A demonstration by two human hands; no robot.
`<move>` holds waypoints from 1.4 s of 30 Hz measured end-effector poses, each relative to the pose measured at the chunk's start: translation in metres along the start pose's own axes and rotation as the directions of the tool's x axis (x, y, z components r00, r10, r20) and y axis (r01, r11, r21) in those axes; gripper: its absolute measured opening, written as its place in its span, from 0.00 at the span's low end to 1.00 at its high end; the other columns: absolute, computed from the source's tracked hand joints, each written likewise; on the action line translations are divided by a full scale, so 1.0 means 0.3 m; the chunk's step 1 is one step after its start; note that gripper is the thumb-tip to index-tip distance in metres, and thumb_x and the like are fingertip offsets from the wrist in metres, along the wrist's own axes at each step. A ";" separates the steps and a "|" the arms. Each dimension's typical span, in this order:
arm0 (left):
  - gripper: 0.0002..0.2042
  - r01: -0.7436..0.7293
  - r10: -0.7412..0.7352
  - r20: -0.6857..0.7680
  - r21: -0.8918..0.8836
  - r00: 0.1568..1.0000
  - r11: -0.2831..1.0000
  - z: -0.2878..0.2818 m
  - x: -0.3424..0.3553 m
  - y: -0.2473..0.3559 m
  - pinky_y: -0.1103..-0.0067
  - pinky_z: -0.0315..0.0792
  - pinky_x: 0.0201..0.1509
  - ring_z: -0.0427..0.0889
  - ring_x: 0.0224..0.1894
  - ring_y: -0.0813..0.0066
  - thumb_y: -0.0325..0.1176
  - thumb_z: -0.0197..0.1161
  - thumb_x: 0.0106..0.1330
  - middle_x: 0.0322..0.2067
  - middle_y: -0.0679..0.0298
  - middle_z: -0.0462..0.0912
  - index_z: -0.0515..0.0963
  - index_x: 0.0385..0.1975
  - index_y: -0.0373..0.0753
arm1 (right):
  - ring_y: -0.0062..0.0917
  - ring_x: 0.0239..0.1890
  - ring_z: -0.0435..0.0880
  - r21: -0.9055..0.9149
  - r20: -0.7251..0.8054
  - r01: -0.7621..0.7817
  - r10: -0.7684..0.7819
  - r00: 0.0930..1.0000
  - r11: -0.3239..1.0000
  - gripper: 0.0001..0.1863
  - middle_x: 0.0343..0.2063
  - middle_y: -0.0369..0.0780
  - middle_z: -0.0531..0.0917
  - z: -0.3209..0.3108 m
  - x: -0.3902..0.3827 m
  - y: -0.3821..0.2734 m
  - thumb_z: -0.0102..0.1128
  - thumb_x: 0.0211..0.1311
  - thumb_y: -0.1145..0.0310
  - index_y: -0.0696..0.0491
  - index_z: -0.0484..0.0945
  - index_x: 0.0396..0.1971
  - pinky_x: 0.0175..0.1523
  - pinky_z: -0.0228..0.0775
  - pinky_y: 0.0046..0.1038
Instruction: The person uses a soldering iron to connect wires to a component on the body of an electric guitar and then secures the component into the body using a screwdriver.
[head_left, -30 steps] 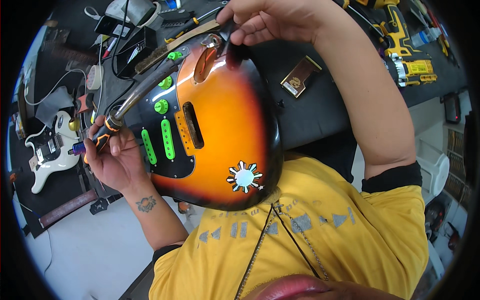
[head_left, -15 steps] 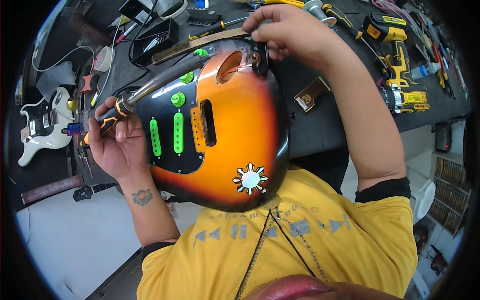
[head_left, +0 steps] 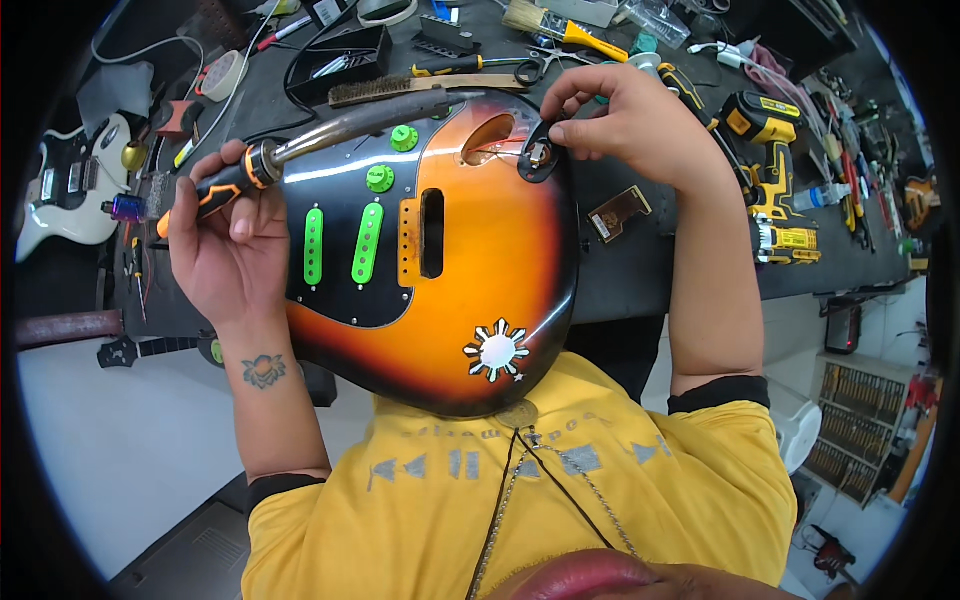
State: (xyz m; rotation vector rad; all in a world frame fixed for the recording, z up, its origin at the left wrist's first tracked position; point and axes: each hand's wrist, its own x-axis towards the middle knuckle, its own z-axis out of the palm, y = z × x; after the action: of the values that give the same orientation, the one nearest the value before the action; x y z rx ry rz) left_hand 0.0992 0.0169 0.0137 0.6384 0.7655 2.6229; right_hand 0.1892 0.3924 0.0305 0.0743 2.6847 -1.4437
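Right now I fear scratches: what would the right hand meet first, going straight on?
Beyond the black oval plate it holds, the right hand would probably meet the glossy orange-and-black guitar body; depth is unclear.

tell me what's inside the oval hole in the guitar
Thin reddish wires show in the oval hole; where they run inside the guitar is covered by its top.

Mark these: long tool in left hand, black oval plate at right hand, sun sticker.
Long tool (head_left: 352,124): head view, on its metal shaft.
Black oval plate (head_left: 539,154): head view, on the metal fitting at its middle.
Sun sticker (head_left: 497,350): head view, on its round center.
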 end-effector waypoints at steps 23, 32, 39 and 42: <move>0.21 -0.238 0.226 -0.094 -0.144 0.970 0.961 -0.039 -0.012 0.065 0.78 0.68 0.38 0.75 0.27 0.74 0.38 0.53 0.77 0.50 0.43 0.82 0.75 0.53 0.20 | 0.30 0.37 0.89 -0.622 0.405 0.278 -0.004 0.915 0.732 0.11 0.34 0.41 0.90 0.083 0.200 -0.243 0.69 0.56 0.75 0.56 0.84 0.40 0.43 0.80 0.31; 0.18 -0.337 0.311 -0.152 -0.200 0.938 0.920 -0.058 -0.008 0.095 0.77 0.67 0.36 0.74 0.26 0.74 0.34 0.55 0.75 0.51 0.41 0.81 0.75 0.51 0.20 | 0.27 0.37 0.88 -0.478 0.335 0.260 -0.099 0.937 0.839 0.09 0.33 0.42 0.89 0.094 0.192 -0.181 0.67 0.59 0.75 0.57 0.78 0.38 0.43 0.77 0.28; 0.18 -0.326 0.298 -0.180 -0.159 0.938 0.932 -0.054 -0.006 0.081 0.78 0.64 0.35 0.72 0.25 0.75 0.33 0.55 0.75 0.50 0.41 0.81 0.74 0.51 0.19 | 0.25 0.36 0.86 -0.411 0.317 0.275 -0.147 0.937 0.869 0.08 0.32 0.40 0.88 0.075 0.194 -0.200 0.67 0.65 0.72 0.56 0.80 0.41 0.43 0.76 0.26; 0.18 -0.333 0.301 -0.191 -0.165 0.934 0.928 -0.046 -0.004 0.072 0.78 0.64 0.35 0.72 0.25 0.76 0.33 0.55 0.76 0.49 0.42 0.81 0.74 0.51 0.19 | 0.24 0.35 0.85 -0.445 0.334 0.274 -0.126 0.934 0.852 0.08 0.31 0.39 0.87 0.052 0.165 -0.194 0.68 0.64 0.73 0.56 0.81 0.41 0.42 0.76 0.26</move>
State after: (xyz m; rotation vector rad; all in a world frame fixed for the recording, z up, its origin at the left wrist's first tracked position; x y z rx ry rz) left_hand 0.0892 -0.0067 0.0152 0.5347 0.4681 3.0307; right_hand 0.1360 0.3472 0.0649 -0.4377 2.7617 -0.6913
